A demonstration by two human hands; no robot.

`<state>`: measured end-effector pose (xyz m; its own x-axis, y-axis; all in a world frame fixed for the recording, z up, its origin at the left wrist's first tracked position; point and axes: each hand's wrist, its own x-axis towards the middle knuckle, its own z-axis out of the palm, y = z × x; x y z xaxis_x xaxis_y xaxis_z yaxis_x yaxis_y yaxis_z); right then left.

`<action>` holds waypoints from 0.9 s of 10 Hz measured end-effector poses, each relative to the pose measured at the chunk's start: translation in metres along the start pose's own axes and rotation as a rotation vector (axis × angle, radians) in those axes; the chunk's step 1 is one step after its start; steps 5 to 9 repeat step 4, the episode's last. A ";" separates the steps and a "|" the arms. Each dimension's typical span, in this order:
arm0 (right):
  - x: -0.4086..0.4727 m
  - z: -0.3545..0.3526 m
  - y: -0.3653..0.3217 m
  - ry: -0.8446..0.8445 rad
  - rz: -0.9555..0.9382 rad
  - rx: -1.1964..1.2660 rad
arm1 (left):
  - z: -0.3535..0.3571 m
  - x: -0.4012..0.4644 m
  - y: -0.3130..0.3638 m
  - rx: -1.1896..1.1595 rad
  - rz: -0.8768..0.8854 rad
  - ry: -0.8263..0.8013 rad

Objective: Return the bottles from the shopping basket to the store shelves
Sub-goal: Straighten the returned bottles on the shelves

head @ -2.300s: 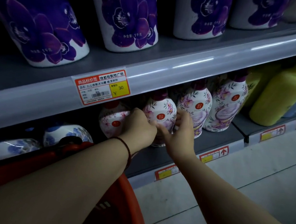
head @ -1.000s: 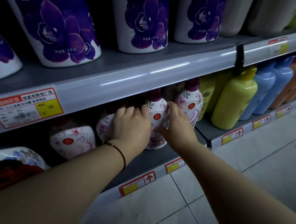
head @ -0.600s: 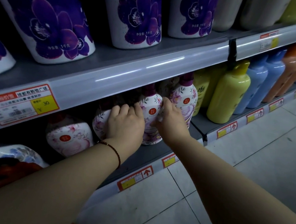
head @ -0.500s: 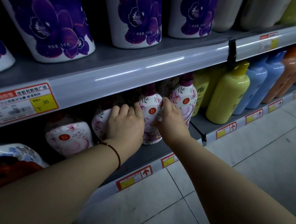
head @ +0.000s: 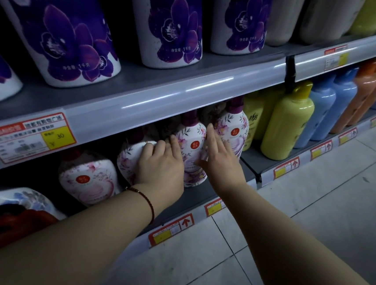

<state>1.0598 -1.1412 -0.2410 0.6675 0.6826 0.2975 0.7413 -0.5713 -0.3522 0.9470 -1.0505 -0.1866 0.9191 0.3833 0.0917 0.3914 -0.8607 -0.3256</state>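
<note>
Left grip (head: 160, 166) curled loosely over floral bottle (head: 128, 159) on lower shelf (head: 200, 195); right grip (head: 221, 156) wide, fingers flat against neighbouring bottle (head: 190, 142).

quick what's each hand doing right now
Left hand: open, fingers resting on a floral bottle on the lower shelf.
Right hand: open, flat against the middle floral bottle, not gripping.

Single head cam, wide-angle, looking forward and down along both forearms. Close on the lower shelf (head: 200, 196), upper shelf edge (head: 163, 103) crossing mid-frame on a diagonal, floor tiles (head: 313, 212) bottom right. Frame tilted, strong barrel distortion. No second view.
</note>
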 end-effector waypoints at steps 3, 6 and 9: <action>-0.019 0.001 -0.031 0.065 0.082 -0.113 | -0.017 -0.020 -0.019 -0.153 0.190 -0.064; -0.033 -0.012 -0.040 0.103 0.101 -0.101 | -0.027 -0.037 -0.030 -0.219 0.151 -0.066; -0.033 -0.012 -0.040 0.103 0.101 -0.101 | -0.027 -0.037 -0.030 -0.219 0.151 -0.066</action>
